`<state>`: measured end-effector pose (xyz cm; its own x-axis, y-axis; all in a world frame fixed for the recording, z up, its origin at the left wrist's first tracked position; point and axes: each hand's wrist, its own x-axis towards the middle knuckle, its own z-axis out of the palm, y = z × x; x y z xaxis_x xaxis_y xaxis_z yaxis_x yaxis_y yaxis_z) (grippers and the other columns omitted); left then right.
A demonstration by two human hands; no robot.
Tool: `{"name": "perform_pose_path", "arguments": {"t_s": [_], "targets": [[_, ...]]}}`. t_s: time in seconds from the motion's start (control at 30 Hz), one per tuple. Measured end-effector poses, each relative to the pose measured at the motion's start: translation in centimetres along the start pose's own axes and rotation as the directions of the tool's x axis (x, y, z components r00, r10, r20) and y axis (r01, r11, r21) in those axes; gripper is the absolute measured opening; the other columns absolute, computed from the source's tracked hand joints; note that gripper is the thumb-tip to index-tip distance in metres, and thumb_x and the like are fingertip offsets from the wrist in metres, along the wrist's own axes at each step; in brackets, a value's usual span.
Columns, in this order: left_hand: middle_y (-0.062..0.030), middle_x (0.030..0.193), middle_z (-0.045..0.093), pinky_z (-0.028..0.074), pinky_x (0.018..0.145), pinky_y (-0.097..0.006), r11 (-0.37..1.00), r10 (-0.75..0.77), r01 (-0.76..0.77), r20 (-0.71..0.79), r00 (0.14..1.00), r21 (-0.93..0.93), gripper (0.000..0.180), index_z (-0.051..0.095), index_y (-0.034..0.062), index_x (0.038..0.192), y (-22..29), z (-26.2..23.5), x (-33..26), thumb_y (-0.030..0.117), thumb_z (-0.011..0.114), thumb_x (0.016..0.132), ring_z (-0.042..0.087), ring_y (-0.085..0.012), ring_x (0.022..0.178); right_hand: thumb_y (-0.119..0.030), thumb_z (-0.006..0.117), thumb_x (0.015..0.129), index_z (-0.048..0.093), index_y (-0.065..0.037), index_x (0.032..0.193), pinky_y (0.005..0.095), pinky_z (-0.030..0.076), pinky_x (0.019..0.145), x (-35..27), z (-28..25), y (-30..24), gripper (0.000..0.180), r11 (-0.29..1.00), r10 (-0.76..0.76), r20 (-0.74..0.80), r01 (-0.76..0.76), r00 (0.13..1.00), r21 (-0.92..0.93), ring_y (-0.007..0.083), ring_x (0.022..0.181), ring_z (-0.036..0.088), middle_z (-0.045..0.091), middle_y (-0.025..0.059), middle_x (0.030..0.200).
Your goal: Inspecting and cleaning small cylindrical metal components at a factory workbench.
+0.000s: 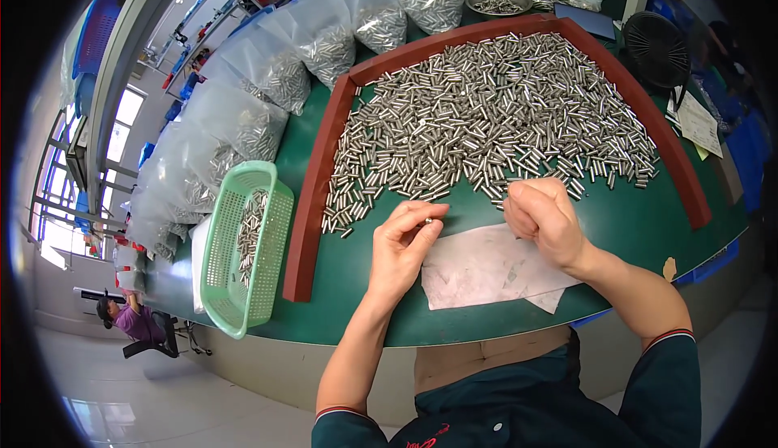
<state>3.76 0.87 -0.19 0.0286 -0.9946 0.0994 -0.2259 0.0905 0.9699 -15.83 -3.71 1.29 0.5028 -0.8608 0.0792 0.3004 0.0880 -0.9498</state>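
Note:
My left hand [403, 249] pinches a small shiny metal pin [429, 221] between thumb and fingers, its round end showing. To its right, my right hand [547, 225] is curled into a fist above a stained whitish cloth [478, 265]; whatever it holds is hidden inside the fingers. Just beyond both hands spreads a large heap of short silvery metal pins [494, 107] on the green tabletop [365, 310]. Dark red rails [312, 213] frame the heap on the left, far and right sides.
A light green perforated basket [279, 229] with some pins stands left of the rail. Clear plastic bags [328, 47] full of pins line the far left edge. A metal bowl [498, 0], a black fan [656, 51] and papers [695, 124] sit farther back. A seated person [139, 322] is far left.

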Motion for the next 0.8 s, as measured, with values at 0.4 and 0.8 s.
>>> {"name": "perform_pose_path", "arguments": {"t_s": [0.4,0.8], "targets": [[-0.0051,0.069,0.052,0.040,0.054,-0.030,0.770,0.355,-0.422,0.228,0.907,0.479,0.014,0.055,0.0030,0.070,0.4,1.9,-0.4,0.000,0.066,0.063,0.051,-0.0204,0.061,-0.020,0.030,0.087,0.029,-0.011,0.049,0.0236,0.019,0.038,0.1,0.1,-0.6,0.040,0.922,-0.114,-0.010,0.110,0.993,0.372,0.0082,0.036,0.018,0.025,-0.0023,0.040],[-0.0036,0.067,0.051,0.036,0.056,-0.031,0.725,0.336,-0.419,0.251,0.908,0.546,0.011,0.060,0.0061,0.072,0.0,3.7,-0.8,0.005,0.067,0.063,0.049,-0.0200,0.061,-0.024,0.030,0.088,0.028,-0.011,0.050,0.0237,0.018,0.040,-0.1,0.1,1.3,0.040,0.888,-0.013,-0.022,0.021,1.000,0.459,0.0076,0.038,0.018,0.024,-0.0026,0.041]]}}
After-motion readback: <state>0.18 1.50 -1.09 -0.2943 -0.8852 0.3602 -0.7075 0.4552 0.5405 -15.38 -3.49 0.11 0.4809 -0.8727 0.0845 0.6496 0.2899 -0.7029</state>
